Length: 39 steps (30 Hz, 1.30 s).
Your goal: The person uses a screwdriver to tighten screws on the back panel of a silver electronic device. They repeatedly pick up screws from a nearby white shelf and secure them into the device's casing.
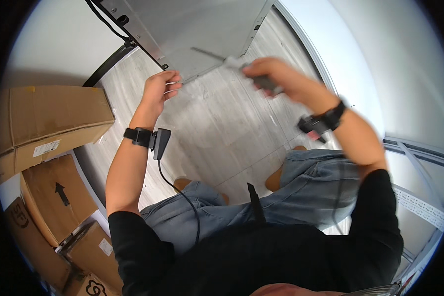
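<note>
My right hand (276, 79), blurred by motion, is wrapped round the dark handle of a screwdriver (235, 62). Its thin shaft points left across the face of a large grey metal cabinet (197, 29). Beside the cabinet's lower left corner is my left hand (161, 89), with thumb and fingers curled together. A thin, shiny sliver shows at these fingertips, too small to name. Whether the left fingers touch the cabinet, I cannot tell.
Cardboard boxes (59, 113) are stacked at the left. A black cable (106, 22) runs along the cabinet's left side. White metal shelving (419, 202) stands at the right. Wood-look flooring (217, 123) lies below my hands. Both wrists wear strapped black devices, with a cable (170, 182) from the left one.
</note>
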### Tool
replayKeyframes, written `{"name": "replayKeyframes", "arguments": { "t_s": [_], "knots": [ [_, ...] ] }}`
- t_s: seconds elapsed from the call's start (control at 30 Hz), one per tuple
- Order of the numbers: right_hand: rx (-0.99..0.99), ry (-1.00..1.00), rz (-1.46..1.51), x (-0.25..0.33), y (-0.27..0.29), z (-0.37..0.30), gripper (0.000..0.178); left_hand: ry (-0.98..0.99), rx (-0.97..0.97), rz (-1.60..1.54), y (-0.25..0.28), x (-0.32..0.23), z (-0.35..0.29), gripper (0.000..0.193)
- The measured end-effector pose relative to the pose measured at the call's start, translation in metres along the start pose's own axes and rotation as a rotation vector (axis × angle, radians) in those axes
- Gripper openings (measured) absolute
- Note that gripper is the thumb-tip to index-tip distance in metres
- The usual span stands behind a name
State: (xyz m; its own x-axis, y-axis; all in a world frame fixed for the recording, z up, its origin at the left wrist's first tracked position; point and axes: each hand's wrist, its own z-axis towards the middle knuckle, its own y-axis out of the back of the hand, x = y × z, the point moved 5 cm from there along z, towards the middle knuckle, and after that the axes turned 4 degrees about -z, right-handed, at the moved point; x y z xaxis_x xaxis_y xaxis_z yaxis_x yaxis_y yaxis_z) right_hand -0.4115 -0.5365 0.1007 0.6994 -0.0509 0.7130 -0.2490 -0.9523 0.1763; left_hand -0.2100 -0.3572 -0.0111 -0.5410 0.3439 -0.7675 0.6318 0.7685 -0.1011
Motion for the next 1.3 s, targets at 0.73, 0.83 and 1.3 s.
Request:
{"name": "replayKeyframes", "arguments": {
  "t_s": [0.73,0.83,1.3],
  "knots": [
    [-0.946,0.342,0.815,-0.168,0.137,-0.317,0.022,-0.328,0.737,0.547,-0.319,-0.052,-0.135,0.025],
    [-0.962,0.175,0.99,-0.252,0.107,-0.245,0.029,-0.569,0.768,0.746,-0.373,0.011,-0.089,0.021],
    [-0.84,0.147,1.199,-0.319,0.131,-0.195,0.018,-1.109,0.69,1.236,-0.522,0.052,-0.065,0.012]
  ]
}}
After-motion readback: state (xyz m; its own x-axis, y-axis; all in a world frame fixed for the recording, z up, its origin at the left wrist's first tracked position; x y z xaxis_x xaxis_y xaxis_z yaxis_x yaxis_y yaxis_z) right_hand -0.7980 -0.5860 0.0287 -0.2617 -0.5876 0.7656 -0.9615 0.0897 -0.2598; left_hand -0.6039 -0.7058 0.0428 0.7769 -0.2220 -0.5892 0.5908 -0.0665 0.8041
